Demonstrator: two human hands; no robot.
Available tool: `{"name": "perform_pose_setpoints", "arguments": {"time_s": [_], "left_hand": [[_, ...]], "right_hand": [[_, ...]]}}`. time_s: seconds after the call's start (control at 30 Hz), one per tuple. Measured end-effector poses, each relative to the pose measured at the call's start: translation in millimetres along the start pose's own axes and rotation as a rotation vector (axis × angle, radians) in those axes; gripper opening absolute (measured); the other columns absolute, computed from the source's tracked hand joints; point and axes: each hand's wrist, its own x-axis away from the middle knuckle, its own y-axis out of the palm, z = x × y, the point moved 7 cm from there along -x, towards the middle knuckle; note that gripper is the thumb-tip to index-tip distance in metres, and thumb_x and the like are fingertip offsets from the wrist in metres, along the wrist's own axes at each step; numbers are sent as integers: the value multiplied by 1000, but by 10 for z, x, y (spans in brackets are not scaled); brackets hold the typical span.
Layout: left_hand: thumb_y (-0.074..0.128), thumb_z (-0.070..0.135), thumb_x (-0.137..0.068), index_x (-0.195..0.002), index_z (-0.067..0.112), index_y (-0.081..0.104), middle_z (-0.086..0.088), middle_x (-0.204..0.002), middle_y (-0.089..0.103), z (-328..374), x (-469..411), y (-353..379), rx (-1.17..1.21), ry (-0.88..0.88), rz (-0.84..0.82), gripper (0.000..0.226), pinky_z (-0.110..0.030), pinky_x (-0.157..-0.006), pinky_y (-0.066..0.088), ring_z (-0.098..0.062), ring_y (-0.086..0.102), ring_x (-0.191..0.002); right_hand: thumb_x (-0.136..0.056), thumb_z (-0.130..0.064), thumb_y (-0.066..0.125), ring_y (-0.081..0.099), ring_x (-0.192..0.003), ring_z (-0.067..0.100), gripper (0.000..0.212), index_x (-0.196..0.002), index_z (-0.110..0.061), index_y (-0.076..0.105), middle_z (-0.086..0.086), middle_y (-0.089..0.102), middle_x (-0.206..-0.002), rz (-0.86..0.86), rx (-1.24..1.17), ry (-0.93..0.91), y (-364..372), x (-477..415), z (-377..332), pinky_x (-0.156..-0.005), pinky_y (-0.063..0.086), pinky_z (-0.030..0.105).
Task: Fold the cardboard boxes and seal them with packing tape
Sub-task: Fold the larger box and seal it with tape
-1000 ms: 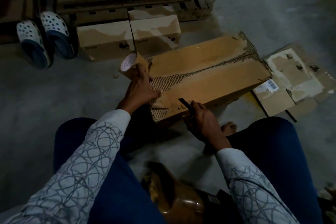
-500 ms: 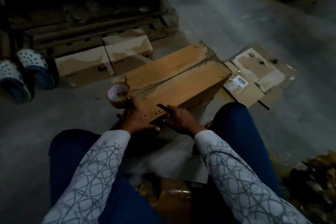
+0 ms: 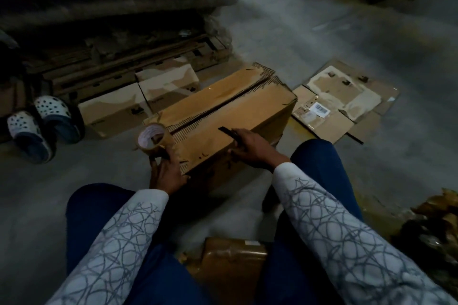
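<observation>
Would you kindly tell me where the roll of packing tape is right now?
In the head view, the tape roll is gripped by the left hand at the near left corner of the cardboard box.

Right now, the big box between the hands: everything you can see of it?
The box is long, brown cardboard, standing on the concrete floor in front of the person, its far end angled right. Both top flaps are folded shut, meeting along a lengthwise seam that shows as a dark line, with ripped facing beside it. The left hand holds a tape roll at the near left corner. The right hand rests on the top's near edge, gripping a dark cutter.
</observation>
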Motion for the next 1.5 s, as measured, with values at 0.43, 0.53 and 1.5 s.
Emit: {"name": "perform_pose_setpoints", "arguments": {"time_s": [0.43, 0.53, 1.5], "left_hand": [[74, 8, -81, -151, 15, -3, -31, -141, 44, 250, 148, 149, 408, -188, 240, 104, -51, -103, 42, -48, 50, -123], [69, -3, -78, -147, 4, 10, -23, -130, 57, 210, 64, 102, 442, -313, 334, 91, -41, -89, 47, -42, 61, -108], [54, 33, -99, -107, 22, 62, -10, -83, 73, -81, 170, -732, 963, -102, 431, 16, -46, -58, 59, -30, 68, -59]], "right_hand": [[-83, -59, 67, 36, -127, 42, 80, -129, 2, 42, 25, 42, -134, 381, -5, 477, -1014, -720, 1909, -102, 36, 57], [-80, -58, 73, 40, -124, 46, 89, -132, 5, 36, 29, 40, -134, 353, -59, 516, -1048, -926, 2210, -101, 38, 57], [-94, -24, 54, 60, -96, 27, 24, -112, -9, 58, 10, 63, -108, 393, 24, 333, -352, 344, 776, -67, 35, 33]]}}
